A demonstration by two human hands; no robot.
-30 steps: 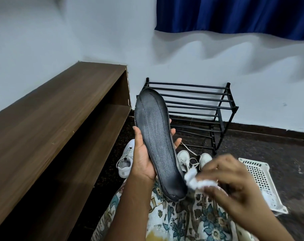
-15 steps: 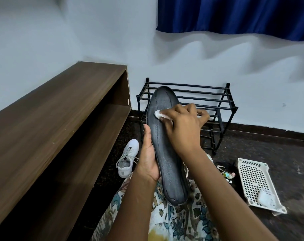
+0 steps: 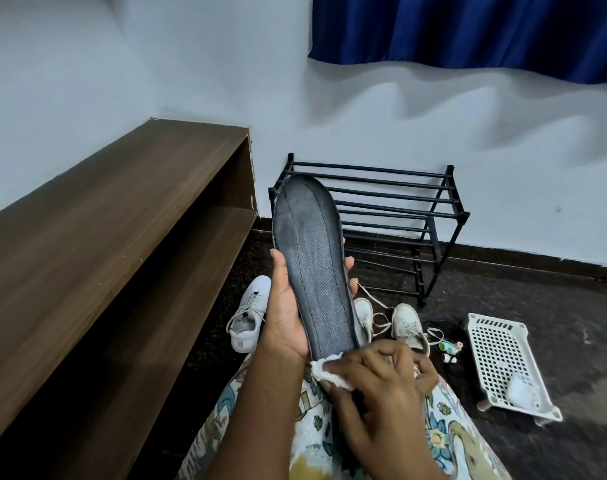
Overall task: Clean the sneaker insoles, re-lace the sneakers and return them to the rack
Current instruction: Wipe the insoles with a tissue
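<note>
Since half a second ago, the right hand (image 3: 381,379) has moved from the toe end of the dark grey fabric insole (image 3: 312,258) down to its heel end, taking the crumpled white wipe (image 3: 324,370) with it. The fingers are curled and pinch the wipe against the heel edge.

The left hand (image 3: 284,317) grips the insole around its middle, thumb on the left edge and fingertips showing at the right edge. The insole stands toe end up above a floral-print lap (image 3: 312,427).

On the dark floor (image 3: 555,323), one white sneaker (image 3: 248,320) lies left of the left hand. Two scuffed white sneakers (image 3: 407,323) with loose laces sit right of the insole, in front of the black metal-bar shoe rack (image 3: 399,202). A white perforated plastic basket (image 3: 503,355) lies further right. A brown wooden shelf unit (image 3: 122,220) runs along the left wall.
</note>
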